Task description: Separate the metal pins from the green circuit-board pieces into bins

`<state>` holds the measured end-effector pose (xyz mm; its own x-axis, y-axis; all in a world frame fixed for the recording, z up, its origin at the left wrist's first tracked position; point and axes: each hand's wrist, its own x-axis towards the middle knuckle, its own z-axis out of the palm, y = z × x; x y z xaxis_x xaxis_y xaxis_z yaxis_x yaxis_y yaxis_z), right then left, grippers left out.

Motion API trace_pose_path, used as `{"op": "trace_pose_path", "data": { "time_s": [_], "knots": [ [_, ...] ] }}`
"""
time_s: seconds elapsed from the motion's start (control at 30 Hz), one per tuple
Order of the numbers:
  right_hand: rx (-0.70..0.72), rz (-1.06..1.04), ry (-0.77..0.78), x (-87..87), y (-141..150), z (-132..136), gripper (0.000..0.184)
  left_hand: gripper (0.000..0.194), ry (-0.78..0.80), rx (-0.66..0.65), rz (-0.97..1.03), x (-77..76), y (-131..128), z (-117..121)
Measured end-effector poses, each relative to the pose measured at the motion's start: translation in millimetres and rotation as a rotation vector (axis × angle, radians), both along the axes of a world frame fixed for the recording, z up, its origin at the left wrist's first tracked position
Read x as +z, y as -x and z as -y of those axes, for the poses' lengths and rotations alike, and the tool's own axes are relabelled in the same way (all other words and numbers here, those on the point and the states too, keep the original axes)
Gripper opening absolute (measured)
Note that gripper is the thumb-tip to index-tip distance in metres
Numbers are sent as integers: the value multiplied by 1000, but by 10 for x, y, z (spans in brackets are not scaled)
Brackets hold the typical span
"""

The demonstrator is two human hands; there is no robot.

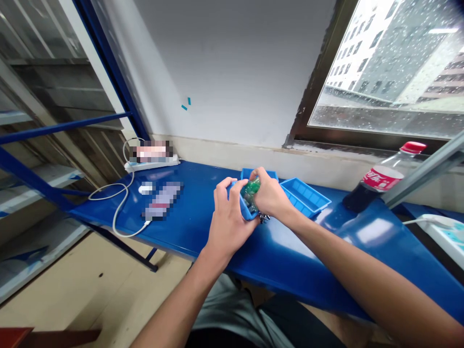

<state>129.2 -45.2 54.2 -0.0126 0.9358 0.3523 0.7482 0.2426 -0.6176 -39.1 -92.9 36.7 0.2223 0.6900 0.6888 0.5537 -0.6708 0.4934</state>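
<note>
My left hand (230,220) is wrapped round a small blue plastic bin (247,211), which is tilted above the blue table. My right hand (270,193) reaches over the bin's rim, its fingers closed on a crinkled green see-through plastic thing (253,186); its exact kind is not clear. Darker contents below it are mostly hidden by my fingers. Small shiny dark metal pieces (264,218) show just under my right hand. Behind my hands stands another blue bin (259,172), partly covered. To the right, a third blue bin (304,197) sits on the table with its ribbed inside showing.
On the right stands a cola bottle (384,176) with a red cap, beside a grey metal bar. A phone (163,200) with a white cable (125,203) lies left, near a power strip (152,164). The wall and window (384,67) bound the blue table (195,193) behind.
</note>
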Motion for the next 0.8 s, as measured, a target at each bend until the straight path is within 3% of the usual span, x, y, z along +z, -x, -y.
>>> {"op": "trace_pose_path", "data": {
  "time_s": [0.3, 0.6, 0.7, 0.8],
  "knots": [
    [-57, -95, 3, 184, -58, 1, 38, 90, 44, 21, 64, 26, 135, -15],
    [-64, -124, -81, 448, -436, -68, 38, 85, 19, 98, 99, 85, 340, -77],
    [-45, -58, -61, 492, -524, -71, 38, 85, 1, 119, 104, 109, 421, -124],
    [14, 89, -22, 424, -543, -92, 37, 84, -13, 137, 117, 132, 495, -172]
  ]
}}
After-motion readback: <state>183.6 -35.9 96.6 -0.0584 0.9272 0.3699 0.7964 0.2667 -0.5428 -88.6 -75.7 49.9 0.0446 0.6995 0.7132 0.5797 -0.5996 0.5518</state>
